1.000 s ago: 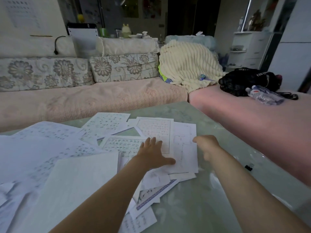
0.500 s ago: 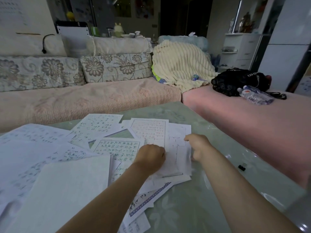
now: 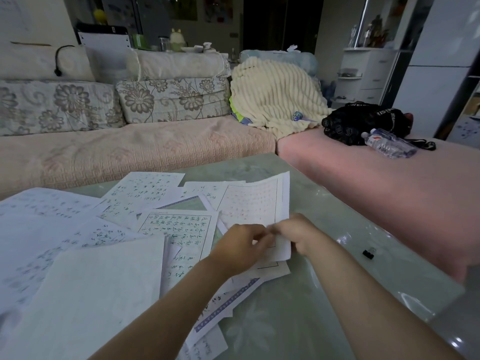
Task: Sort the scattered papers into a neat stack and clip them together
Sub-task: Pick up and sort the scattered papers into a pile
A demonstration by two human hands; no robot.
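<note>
A: Where's the work?
B: Red-grid sheet (image 3: 255, 203), right of centre on the table (image 3: 324, 294). Near edge held, far edge raised off the glass. Left hand (image 3: 239, 242) has its fingers curled onto the near-left of that edge, and right hand (image 3: 298, 236) pinches the near-right. There may be a second sheet behind it, can't tell.
A: The rest?
B: Papers (image 3: 78, 255) are fanned over the left half, overlapping, none squared. Binder clip (image 3: 368, 253) lies alone to the right of the hands, well apart from the pile.
A: Risks?
B: The top is glossy — pulling one sheet could drag those under it off the near edge. A two-point pinch on a floppy sheet may crease it. The clip is small, dark and close to the right edge — a sweeping forearm could knock it off toward the sofa (image 3: 389, 198).
</note>
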